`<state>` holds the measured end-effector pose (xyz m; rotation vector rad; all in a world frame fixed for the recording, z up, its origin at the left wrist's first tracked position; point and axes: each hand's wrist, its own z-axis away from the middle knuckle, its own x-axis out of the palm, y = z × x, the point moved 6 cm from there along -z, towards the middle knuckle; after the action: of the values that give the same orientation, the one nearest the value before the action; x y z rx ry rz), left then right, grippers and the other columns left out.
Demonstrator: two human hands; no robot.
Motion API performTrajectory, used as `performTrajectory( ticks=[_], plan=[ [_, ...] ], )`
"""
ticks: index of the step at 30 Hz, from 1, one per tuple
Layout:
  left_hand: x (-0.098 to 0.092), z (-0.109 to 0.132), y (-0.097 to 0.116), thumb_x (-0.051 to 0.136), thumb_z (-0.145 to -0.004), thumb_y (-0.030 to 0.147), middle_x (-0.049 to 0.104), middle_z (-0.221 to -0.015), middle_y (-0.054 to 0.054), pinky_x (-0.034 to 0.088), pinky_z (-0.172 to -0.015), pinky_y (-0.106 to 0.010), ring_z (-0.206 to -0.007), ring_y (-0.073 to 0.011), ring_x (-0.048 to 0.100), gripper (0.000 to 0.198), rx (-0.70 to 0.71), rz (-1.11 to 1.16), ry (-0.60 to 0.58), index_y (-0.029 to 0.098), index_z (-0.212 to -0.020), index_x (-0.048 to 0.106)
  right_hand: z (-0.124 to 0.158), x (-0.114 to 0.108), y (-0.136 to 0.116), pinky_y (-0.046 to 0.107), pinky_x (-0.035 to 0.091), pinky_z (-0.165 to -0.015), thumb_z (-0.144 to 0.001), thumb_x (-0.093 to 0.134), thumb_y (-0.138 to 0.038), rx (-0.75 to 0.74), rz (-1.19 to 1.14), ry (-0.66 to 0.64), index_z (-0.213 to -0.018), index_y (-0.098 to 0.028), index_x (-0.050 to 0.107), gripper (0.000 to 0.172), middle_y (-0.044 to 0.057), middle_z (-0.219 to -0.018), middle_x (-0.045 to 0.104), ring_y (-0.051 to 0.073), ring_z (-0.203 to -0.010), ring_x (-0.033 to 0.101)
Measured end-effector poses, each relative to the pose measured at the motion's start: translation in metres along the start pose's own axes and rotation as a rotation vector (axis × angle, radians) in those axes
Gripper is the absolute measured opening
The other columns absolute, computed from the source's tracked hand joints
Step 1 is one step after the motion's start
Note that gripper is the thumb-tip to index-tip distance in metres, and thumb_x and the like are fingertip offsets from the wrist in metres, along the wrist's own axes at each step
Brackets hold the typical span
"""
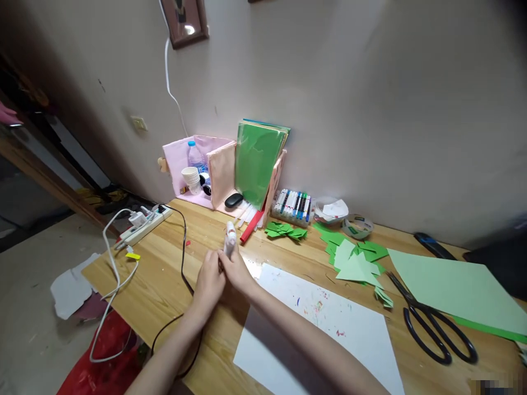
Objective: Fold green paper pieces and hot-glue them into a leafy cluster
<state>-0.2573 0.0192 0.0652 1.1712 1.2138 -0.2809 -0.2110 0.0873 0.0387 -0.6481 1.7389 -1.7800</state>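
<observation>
Both my hands meet above the wooden table, left of a white sheet of paper (317,323) marked with small coloured specks. My left hand (209,277) and my right hand (239,270) are closed together around a white hot glue gun (230,239), whose upper end sticks up past my fingers. Its lower part is hidden by my hands. A black cord (184,258) runs from the power strip, passes behind my left wrist and loops below it. Beyond the hands lie a red strip (252,226) and some pale translucent sticks (244,214).
On the right lie black-handled scissors (432,318), light green paper (457,280) and cut green pieces (356,263). Markers (293,206), a tape roll (358,226) and a pink organizer (222,170) line the wall. A power strip (146,226) sits at the left edge.
</observation>
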Motion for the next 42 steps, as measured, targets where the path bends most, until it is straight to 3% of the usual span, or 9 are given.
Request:
performTrajectory(
  ticks=[4,7,12,15,20,23,28,37,42],
  plan=[
    [0.003,0.020,0.065,0.042,-0.081,0.020,0.054,-0.108,-0.009,0.044,-0.077,-0.029,-0.091,-0.0190,0.055,0.026,0.243,0.236,-0.189,0.022,-0.106,0.052,0.047,-0.065,-0.012,0.031,0.043,-0.089,-0.088,0.036,-0.042,-0.093,-0.069,0.045,-0.109,-0.022,0.050,0.032,0.005,-0.113,0.057,0.019,-0.104,0.054],
    [0.013,0.001,0.095,0.036,-0.087,0.032,0.061,-0.090,-0.006,0.043,-0.072,-0.027,-0.083,-0.0182,0.057,0.026,0.348,0.268,-0.441,0.022,-0.087,0.060,0.086,-0.129,-0.004,0.034,0.028,-0.104,-0.089,0.036,-0.041,-0.127,0.035,0.293,-0.100,-0.023,0.057,0.030,0.004,-0.116,0.057,0.019,-0.115,0.046],
    [0.028,-0.045,0.113,0.037,-0.086,0.039,0.063,-0.085,-0.007,0.042,-0.074,-0.031,-0.083,-0.0214,0.057,0.031,0.349,0.147,-0.416,0.018,-0.082,0.060,0.121,-0.181,0.025,0.037,0.038,-0.095,-0.089,0.033,-0.043,0.008,0.048,0.501,-0.097,-0.022,0.061,0.036,0.007,-0.102,0.063,0.022,-0.111,0.050],
    [0.034,-0.023,0.112,0.043,-0.084,0.044,0.062,-0.102,-0.005,0.043,-0.083,-0.031,-0.096,-0.0206,0.056,0.031,0.373,0.235,-0.533,0.022,-0.100,0.058,0.111,-0.164,0.020,0.035,0.040,-0.093,-0.089,0.037,-0.043,0.019,0.004,0.414,-0.105,-0.021,0.059,0.036,0.007,-0.108,0.060,0.021,-0.104,0.053],
    [0.001,0.011,0.057,0.052,-0.079,0.035,0.053,-0.118,-0.008,0.039,-0.093,-0.039,-0.110,-0.0241,0.049,0.045,0.361,0.051,-0.214,0.023,-0.122,0.042,0.048,-0.087,-0.004,0.031,0.043,-0.087,-0.084,0.048,-0.039,-0.115,-0.023,0.165,-0.100,-0.020,0.059,0.027,0.006,-0.107,0.061,0.020,-0.101,0.056],
    [-0.008,0.004,0.010,0.052,-0.076,0.027,0.056,-0.106,-0.011,0.042,-0.087,-0.043,-0.101,-0.0276,0.053,0.038,0.270,-0.160,-0.086,0.017,-0.113,0.048,0.006,-0.039,0.000,0.031,0.048,-0.073,-0.078,0.056,-0.036,-0.105,0.078,0.142,-0.103,-0.020,0.049,0.030,0.004,-0.091,0.064,0.018,-0.080,0.061],
    [0.002,-0.019,-0.037,0.045,-0.078,0.020,0.058,-0.093,-0.014,0.044,-0.083,-0.038,-0.094,-0.0268,0.055,0.025,0.105,-0.359,-0.075,0.010,-0.099,0.054,-0.033,0.010,0.012,0.033,0.046,-0.072,-0.076,0.059,-0.034,0.029,0.375,0.125,-0.095,-0.018,0.046,0.029,0.010,-0.092,0.064,0.024,-0.086,0.062],
    [0.001,-0.003,-0.009,0.032,-0.083,0.014,0.057,-0.103,-0.020,0.042,-0.083,-0.037,-0.098,-0.0280,0.054,0.035,-0.093,-0.573,-0.043,0.003,-0.107,0.054,-0.045,0.012,0.010,0.031,0.047,-0.066,-0.067,0.068,-0.039,-0.001,0.496,-0.028,-0.103,-0.012,0.047,0.049,0.013,-0.092,0.066,0.025,-0.084,0.064],
    [-0.003,-0.001,0.032,0.033,-0.082,0.013,0.056,-0.106,-0.019,0.042,-0.083,-0.037,-0.100,-0.0283,0.053,0.036,-0.008,-0.611,-0.012,0.002,-0.110,0.052,-0.041,-0.034,-0.013,0.023,0.048,-0.062,-0.075,0.063,-0.033,-0.129,0.635,-0.124,-0.104,-0.015,0.053,0.036,0.003,-0.086,0.068,0.015,-0.073,0.064]
  ],
)
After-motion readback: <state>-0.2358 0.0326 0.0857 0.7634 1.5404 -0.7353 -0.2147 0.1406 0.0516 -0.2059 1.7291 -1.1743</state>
